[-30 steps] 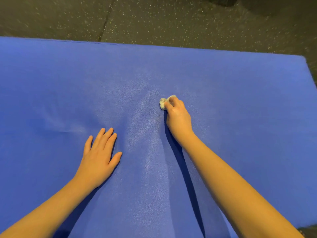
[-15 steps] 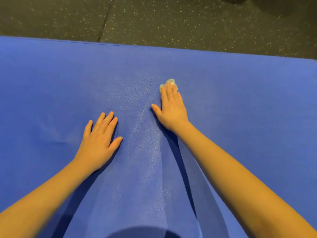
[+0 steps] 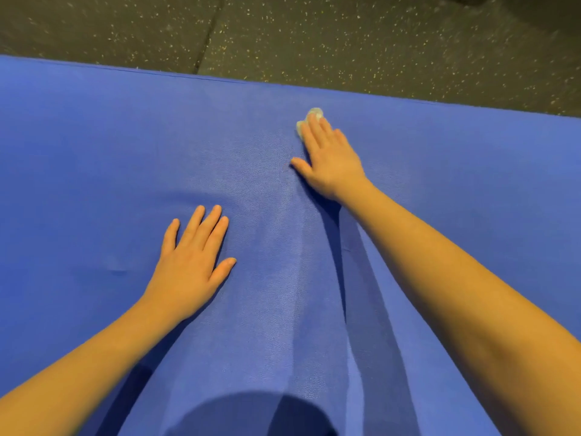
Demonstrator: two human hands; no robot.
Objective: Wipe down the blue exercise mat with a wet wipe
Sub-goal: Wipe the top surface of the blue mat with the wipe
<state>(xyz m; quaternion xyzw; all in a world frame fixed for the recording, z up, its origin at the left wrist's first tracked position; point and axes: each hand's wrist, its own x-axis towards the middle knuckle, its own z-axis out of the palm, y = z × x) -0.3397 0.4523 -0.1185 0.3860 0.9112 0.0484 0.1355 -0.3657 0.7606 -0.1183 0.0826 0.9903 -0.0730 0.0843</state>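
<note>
The right hand (image 3: 330,162) had pushed on toward twelve o'clock since a second earlier, its fingers straightened out, pressing the balled wet wipe (image 3: 315,112) onto the blue mat (image 3: 94,152) near its far edge. The left hand (image 3: 191,262), at seven o'clock from it, lay flat and released, grasping nothing.

The flat foam exercise mat (image 3: 94,152) is royal blue all over, with a fine pebbled grain that shows a paler sheen in the strip between the left hand (image 3: 191,262) and the right hand (image 3: 330,158). At the right hand's fingertips, the crumpled wet wipe (image 3: 315,112) is off-white. Beyond that hand, the rubber floor (image 3: 345,42) is dark charcoal with small pale speckles.
</note>
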